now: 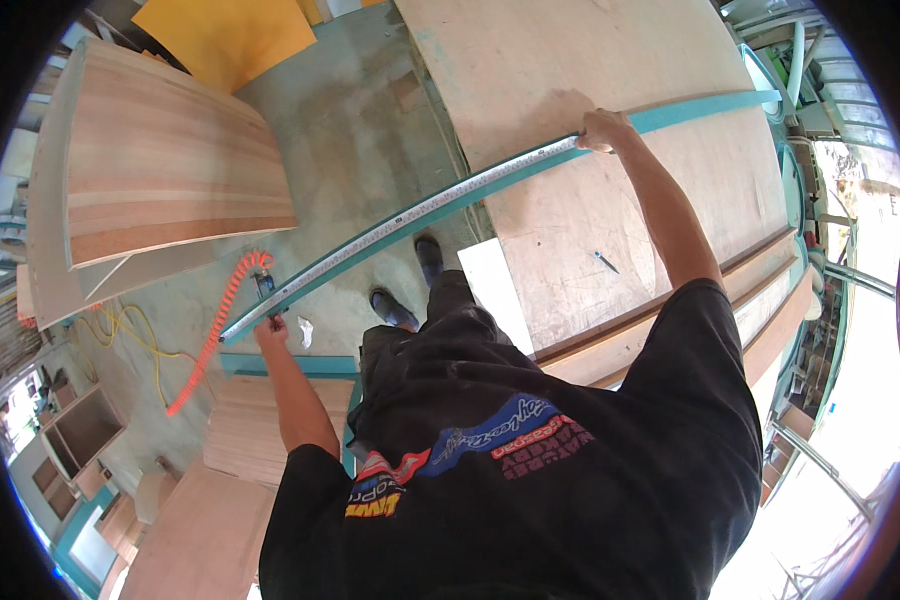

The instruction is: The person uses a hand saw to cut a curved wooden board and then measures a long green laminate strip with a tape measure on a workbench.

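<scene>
A long teal strip [710, 107] runs slantwise from the lower left up across the workbench to the upper right. Along it lies a white measuring tape [400, 220], stretched between my two hands. My left hand [271, 332] is closed around the strip's left end, where the tape's end also lies. Over the bench, my right hand [604, 131] grips the tape against the strip; whether the tape's case is under my fingers is hidden. A pen [606, 262] lies on the bench, below my right hand.
The plywood bench top [570, 60] fills the upper right, with wooden strips [760, 270] along its near side. An orange coiled hose [218, 330] and a yellow cord [125, 338] lie at left. Wooden panels [170, 160] stand upper left; another teal board [290, 365] lies below my left hand.
</scene>
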A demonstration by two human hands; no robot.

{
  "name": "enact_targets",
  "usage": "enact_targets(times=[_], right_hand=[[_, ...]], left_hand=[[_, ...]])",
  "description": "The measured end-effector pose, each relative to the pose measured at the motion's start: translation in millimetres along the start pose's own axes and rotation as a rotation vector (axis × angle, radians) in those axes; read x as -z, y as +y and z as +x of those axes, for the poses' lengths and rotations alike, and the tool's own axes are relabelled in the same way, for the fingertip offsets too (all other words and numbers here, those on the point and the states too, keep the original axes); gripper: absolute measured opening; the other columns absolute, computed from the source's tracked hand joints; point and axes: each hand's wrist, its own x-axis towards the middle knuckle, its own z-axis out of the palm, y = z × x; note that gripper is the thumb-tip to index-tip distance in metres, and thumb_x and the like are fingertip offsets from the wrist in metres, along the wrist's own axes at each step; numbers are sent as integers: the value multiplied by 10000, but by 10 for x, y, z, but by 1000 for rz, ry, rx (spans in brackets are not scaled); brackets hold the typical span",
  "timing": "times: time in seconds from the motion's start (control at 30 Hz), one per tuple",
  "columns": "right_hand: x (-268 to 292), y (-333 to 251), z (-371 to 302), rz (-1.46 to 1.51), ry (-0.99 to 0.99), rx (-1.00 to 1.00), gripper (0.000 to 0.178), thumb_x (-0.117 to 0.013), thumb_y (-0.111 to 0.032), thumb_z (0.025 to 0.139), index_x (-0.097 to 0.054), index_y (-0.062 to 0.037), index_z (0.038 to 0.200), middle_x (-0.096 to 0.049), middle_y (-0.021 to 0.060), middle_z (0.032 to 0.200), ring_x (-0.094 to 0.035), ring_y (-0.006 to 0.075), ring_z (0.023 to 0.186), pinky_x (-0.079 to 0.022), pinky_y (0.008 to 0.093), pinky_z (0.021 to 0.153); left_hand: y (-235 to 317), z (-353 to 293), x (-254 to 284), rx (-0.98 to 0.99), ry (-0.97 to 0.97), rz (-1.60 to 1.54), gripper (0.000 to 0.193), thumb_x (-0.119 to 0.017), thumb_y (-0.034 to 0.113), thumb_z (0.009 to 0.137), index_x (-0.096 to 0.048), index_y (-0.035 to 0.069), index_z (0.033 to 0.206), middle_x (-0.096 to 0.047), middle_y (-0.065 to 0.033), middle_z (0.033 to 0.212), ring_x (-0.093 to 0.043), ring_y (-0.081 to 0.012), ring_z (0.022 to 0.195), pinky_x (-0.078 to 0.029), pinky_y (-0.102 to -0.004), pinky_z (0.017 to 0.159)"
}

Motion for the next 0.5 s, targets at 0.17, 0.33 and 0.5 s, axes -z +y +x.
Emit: enact_targets(times=[0.17,0.33,0.5], right_hand=[[132,5,-87,-62,-35,-115,499,-760,-436,783,-695,-79,1125,-687,116,1160,-645,287,1104,-504,431,921],[-41,136,-56,-19,2,-160,474,-738,-438,812,-691,-92,1133,-688,107,1159,-638,288,1118,-504,434,918],[-139,151,-25,76,9,-174,467,-740,-446,812,-695,-95,1116,-696,109,1122,-643,287,1103,-505,438,910]], left_hand=[[-42,-70,-61,3,36,8,219,-442,122,995,-577,-26,1082,-640,-158,904,-631,-206,726,-535,-237,565],[-119,-76,-23,-13,2,-3,226,-450,128,994,-581,-25,1095,-649,-141,903,-638,-207,742,-540,-266,567],[-108,-62,1,19,-80,25,244,-489,154,982,-552,-11,1150,-654,-141,960,-649,-225,777,-575,-308,629]])
